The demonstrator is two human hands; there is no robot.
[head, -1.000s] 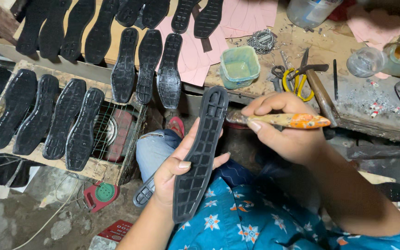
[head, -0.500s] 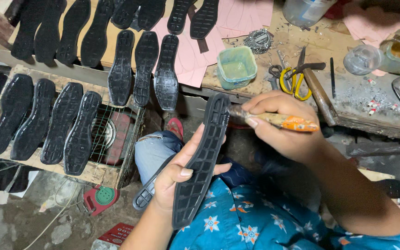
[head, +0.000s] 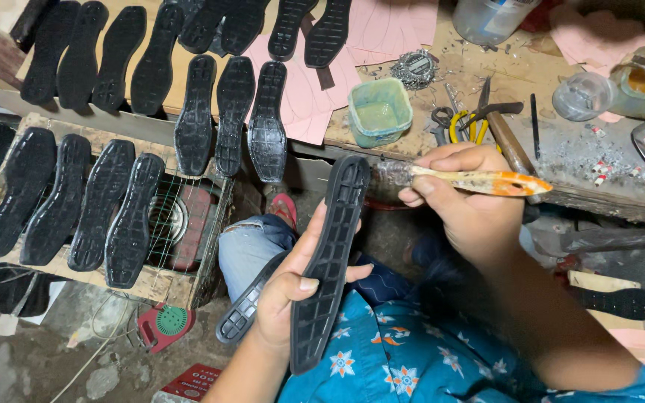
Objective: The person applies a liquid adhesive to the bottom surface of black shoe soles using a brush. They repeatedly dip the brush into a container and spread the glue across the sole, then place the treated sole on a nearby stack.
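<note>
My left hand grips a long black rubber shoe sole by its middle, tread side up, its toe tilted away from me. My right hand holds a glue-stained brush with an orange handle. The bristle end touches the sole's far tip. A second black sole lies on my lap beside the left hand. A small green glue tub stands on the bench edge just beyond the brush.
Several black soles lie in a row on a wooden rack over a wire grille at left, more on the bench behind. Scissors, pliers and a hammer lie right of the tub. Jars stand at far right.
The brush has shifted along the sole's far tip, its orange handle now pointing further right. The sole stays held at nearly the same tilt.
</note>
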